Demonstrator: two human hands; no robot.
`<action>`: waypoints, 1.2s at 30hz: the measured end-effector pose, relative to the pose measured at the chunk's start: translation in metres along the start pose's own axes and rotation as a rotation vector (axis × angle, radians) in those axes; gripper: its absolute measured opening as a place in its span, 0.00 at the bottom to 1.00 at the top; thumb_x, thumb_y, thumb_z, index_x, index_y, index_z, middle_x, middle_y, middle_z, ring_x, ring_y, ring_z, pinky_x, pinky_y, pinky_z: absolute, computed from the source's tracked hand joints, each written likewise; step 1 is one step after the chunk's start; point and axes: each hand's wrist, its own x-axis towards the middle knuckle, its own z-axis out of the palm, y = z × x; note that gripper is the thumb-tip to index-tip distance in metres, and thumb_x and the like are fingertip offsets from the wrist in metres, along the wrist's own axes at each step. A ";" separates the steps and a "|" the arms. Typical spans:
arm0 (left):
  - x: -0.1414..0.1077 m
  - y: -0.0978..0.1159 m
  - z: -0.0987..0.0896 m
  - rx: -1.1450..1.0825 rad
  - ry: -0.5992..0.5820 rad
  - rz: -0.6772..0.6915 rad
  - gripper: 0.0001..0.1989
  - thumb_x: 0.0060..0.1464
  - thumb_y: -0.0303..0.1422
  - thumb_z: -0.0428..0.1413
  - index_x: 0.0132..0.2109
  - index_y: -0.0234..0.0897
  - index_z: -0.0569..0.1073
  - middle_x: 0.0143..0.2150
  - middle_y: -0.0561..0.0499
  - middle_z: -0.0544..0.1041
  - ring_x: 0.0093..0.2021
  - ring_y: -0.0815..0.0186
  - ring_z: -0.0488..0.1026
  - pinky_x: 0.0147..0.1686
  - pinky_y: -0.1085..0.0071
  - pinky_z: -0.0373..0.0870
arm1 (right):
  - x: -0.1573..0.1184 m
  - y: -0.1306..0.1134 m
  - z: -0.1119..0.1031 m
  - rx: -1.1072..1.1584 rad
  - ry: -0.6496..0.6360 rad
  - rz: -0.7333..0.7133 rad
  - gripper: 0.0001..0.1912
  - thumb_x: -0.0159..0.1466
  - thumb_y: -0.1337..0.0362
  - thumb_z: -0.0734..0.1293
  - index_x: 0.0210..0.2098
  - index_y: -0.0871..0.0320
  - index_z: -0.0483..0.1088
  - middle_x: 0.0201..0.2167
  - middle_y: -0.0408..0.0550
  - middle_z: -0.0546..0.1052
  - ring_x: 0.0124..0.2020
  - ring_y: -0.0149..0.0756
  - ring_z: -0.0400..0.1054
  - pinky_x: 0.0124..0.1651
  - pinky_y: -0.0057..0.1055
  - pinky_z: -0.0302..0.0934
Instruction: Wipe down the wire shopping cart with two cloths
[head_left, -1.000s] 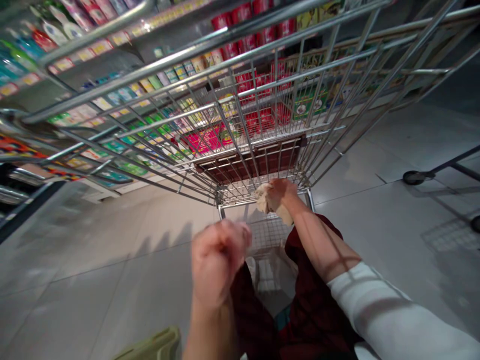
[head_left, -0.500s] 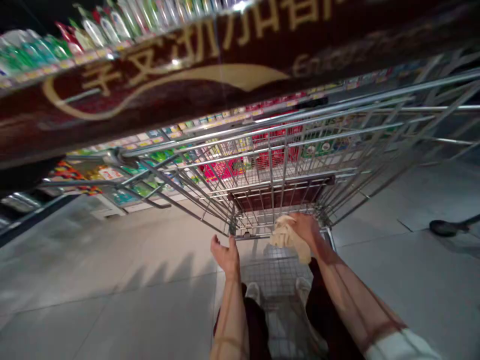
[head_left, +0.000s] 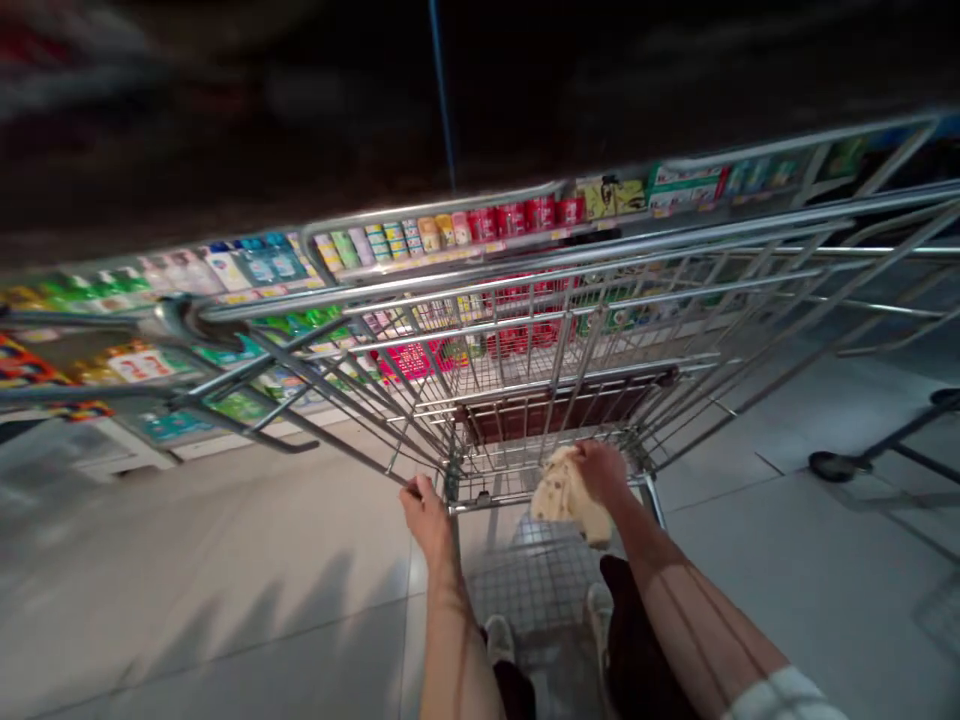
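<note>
Since the earlier frame, the bare left hand (head_left: 426, 512) has gone from open, spread fingers to fingers curled inward at the lower left edge of the silver wire shopping cart (head_left: 480, 268); whether they grip its metal bar cannot be told. The bare right hand (head_left: 602, 474) is closed around a soft, cream-coloured, bunched cloth with small darker spots (head_left: 564, 492), just beside the cart's low crossbar, in front of a long maroon panel (head_left: 570, 405). The cloth's long axis slants from upper left to lower right, and its loose, narrower end hangs down toward the wearer's pale shoes (head_left: 499, 638). Beyond the cart are store shelves of colourful bottles and red containers (head_left: 511, 220). A dark, blurred band covers the top of the view.
</note>
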 end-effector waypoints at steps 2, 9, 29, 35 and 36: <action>0.002 0.001 -0.003 0.011 -0.026 0.012 0.19 0.61 0.49 0.44 0.42 0.38 0.68 0.41 0.46 0.75 0.46 0.59 0.72 0.53 0.59 0.66 | 0.016 -0.005 0.003 0.019 0.047 -0.018 0.16 0.66 0.64 0.61 0.50 0.59 0.76 0.47 0.55 0.80 0.48 0.41 0.73 0.50 0.31 0.62; 0.010 -0.003 0.002 0.077 -0.081 0.084 0.17 0.64 0.42 0.42 0.45 0.38 0.71 0.47 0.45 0.77 0.49 0.61 0.73 0.51 0.64 0.67 | 0.042 -0.001 0.021 0.071 0.131 -0.068 0.17 0.67 0.63 0.61 0.49 0.63 0.75 0.47 0.57 0.79 0.48 0.41 0.71 0.49 0.30 0.61; 0.030 -0.001 0.025 0.079 -0.198 0.099 0.21 0.60 0.38 0.50 0.59 0.37 0.69 0.57 0.41 0.74 0.55 0.60 0.72 0.58 0.63 0.66 | 0.081 0.012 0.044 0.280 0.179 0.039 0.19 0.64 0.63 0.60 0.51 0.58 0.74 0.47 0.54 0.79 0.48 0.41 0.72 0.51 0.34 0.63; 0.025 0.010 0.027 -0.068 -0.326 0.084 0.28 0.60 0.39 0.52 0.65 0.37 0.62 0.63 0.39 0.69 0.56 0.60 0.72 0.54 0.64 0.70 | 0.067 0.022 0.038 0.247 0.067 0.103 0.18 0.63 0.61 0.61 0.49 0.57 0.76 0.43 0.51 0.81 0.43 0.40 0.73 0.46 0.31 0.63; 0.023 0.013 0.028 -0.093 -0.347 0.081 0.29 0.59 0.39 0.53 0.65 0.36 0.62 0.63 0.39 0.69 0.57 0.59 0.72 0.55 0.63 0.69 | 0.064 0.023 0.036 0.240 0.057 0.105 0.18 0.64 0.61 0.61 0.49 0.57 0.76 0.43 0.51 0.81 0.44 0.40 0.73 0.47 0.31 0.63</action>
